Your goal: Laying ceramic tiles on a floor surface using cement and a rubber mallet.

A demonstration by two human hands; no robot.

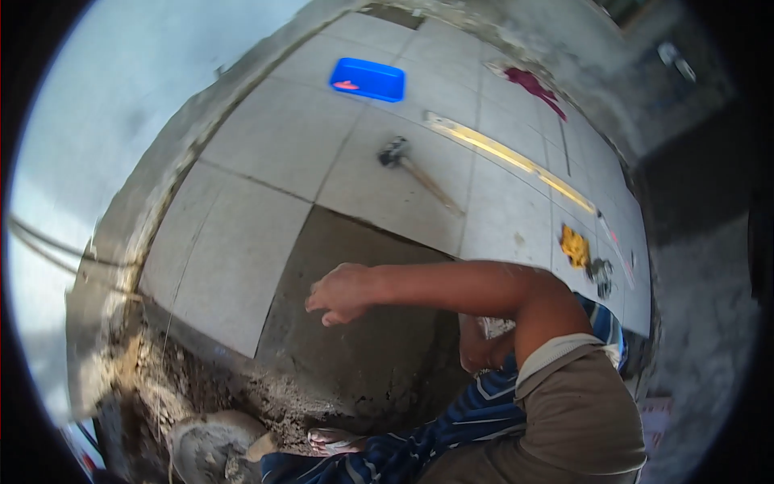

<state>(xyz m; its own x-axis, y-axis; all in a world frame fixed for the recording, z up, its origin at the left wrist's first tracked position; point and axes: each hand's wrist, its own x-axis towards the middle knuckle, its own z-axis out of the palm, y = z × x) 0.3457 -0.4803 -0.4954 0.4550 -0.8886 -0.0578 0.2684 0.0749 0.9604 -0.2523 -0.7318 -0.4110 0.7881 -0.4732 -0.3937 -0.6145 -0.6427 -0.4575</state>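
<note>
Right hand [342,295] above the mortar [355,351], fingers loosely parted, arm [451,289] bent and reaching left, partly hiding the left hand [482,352], whose grip I cannot tell, tiles [226,266] beyond bearing mallet [393,152], yellow bar [500,152], blue tray [375,83], yellow cloth [574,246]

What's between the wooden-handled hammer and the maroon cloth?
A long yellow bar lies on the pale tiles between the hammer and the maroon cloth, touching neither. It shows in the head view.
</note>
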